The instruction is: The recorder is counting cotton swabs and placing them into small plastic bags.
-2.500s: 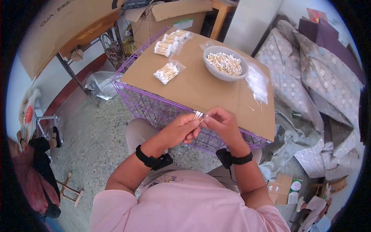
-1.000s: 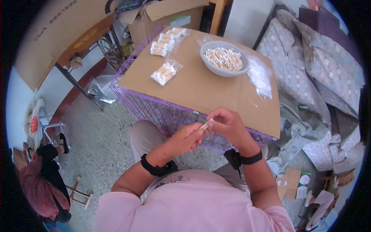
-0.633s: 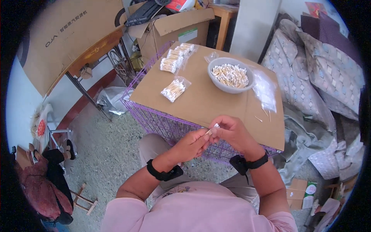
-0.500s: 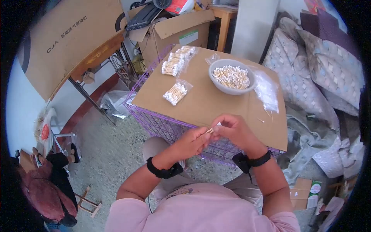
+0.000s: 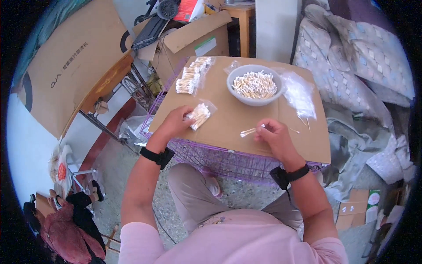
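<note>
My right hand (image 5: 273, 135) pinches a small bunch of cotton swabs (image 5: 249, 131) just above the cardboard tabletop (image 5: 246, 119). My left hand (image 5: 174, 122) rests at the table's left edge, its fingers touching a small clear bag of swabs (image 5: 200, 114); whether it grips the bag I cannot tell. A grey bowl (image 5: 255, 84) full of loose swabs stands at the back middle. A row of filled bags (image 5: 190, 75) lies at the back left. A stack of empty clear bags (image 5: 300, 94) lies right of the bowl.
The cardboard lies on a purple wire crate (image 5: 220, 159). Cardboard boxes (image 5: 189, 42) and a large flat carton (image 5: 66, 66) stand at the back and left. Patterned bedding (image 5: 351, 57) is piled to the right. A few stray swabs (image 5: 303, 125) lie near the empty bags.
My hands were together at the table's front edge holding swabs. They have parted: the left reached out to the bag at the left, the right stays over the table with the swabs.
</note>
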Available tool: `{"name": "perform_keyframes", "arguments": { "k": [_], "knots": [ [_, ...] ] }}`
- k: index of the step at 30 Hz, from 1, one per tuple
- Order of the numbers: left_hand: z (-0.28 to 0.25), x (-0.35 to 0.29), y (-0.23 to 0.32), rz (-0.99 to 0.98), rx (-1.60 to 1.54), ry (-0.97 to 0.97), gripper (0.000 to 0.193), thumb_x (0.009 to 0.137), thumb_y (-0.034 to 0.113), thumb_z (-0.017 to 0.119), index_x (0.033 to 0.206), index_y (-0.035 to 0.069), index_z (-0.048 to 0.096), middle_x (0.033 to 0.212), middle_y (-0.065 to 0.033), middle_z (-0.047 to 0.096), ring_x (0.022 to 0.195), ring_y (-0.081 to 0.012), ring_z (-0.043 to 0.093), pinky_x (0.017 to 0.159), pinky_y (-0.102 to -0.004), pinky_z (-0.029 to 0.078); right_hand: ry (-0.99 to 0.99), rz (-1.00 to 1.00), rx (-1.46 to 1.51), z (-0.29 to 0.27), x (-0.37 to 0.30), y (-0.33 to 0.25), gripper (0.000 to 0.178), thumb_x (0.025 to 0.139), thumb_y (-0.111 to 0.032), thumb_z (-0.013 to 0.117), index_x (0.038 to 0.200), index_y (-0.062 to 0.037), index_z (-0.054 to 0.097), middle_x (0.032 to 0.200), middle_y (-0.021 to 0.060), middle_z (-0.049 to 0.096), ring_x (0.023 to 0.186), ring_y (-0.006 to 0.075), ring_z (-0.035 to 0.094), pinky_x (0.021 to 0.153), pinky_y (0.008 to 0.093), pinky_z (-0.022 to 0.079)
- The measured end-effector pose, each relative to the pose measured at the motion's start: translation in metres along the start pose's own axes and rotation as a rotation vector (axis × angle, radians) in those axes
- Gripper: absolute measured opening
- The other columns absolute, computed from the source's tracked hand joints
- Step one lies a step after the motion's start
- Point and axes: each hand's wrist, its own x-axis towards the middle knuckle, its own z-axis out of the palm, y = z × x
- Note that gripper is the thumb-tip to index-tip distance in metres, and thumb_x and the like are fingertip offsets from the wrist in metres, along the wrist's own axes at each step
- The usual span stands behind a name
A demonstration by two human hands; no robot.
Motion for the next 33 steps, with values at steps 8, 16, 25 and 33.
{"name": "perform_keyframes", "arguments": {
  "k": [8, 16, 25, 33],
  "knots": [
    [-0.006, 0.015, 0.059, 0.015, -0.031, -0.295, 0.029, 0.078, 0.010, 0.067, 0.105, 0.002, 0.062, 0.095, -0.0130, 0.064, 0.083, -0.0205, 0.061, 0.077, -0.0323, 0.048, 0.032, -0.043, -0.057, -0.003, 0.002, 0.007, 0.007, 0.088, -0.006, 0.059, 0.092, -0.0003, 0.060, 0.079, 0.0018, 0.060, 0.070, 0.0080, 0.059, 0.064, 0.0211, 0.052],
    [0.019, 0.063, 0.074, 0.573, 0.237, -0.255, 0.014, 0.078, 0.004, 0.062, 0.091, 0.005, 0.062, 0.086, -0.0107, 0.056, 0.083, -0.0283, 0.057, 0.073, -0.0356, 0.048, 0.043, -0.039, -0.043, -0.005, 0.002, 0.013, 0.008, 0.087, -0.007, 0.060, 0.093, -0.0008, 0.060, 0.077, 0.0015, 0.059, 0.070, 0.0076, 0.058, 0.063, 0.0215, 0.052],
    [0.009, 0.059, 0.085, 0.560, 0.227, -0.249, 0.006, 0.076, 0.004, 0.063, 0.080, 0.004, 0.059, 0.082, -0.0115, 0.054, 0.079, -0.0297, 0.056, 0.070, -0.0378, 0.046, 0.062, -0.011, 0.045, 0.000, 0.002, 0.007, 0.009, 0.088, -0.007, 0.059, 0.094, -0.0004, 0.060, 0.078, 0.0022, 0.061, 0.068, 0.0086, 0.058, 0.064, 0.0233, 0.052],
    [-0.009, 0.043, 0.109, 0.586, 0.168, -0.216, 0.006, 0.079, 0.005, 0.062, 0.084, 0.004, 0.059, 0.081, -0.0115, 0.054, 0.078, -0.0298, 0.056, 0.068, -0.0375, 0.045, 0.022, -0.179, -0.031, 0.019, 0.024, -0.025, 0.011, 0.088, -0.009, 0.059, 0.096, -0.0015, 0.060, 0.079, 0.0025, 0.062, 0.071, 0.0095, 0.060, 0.067, 0.0236, 0.051]
  ]
}}
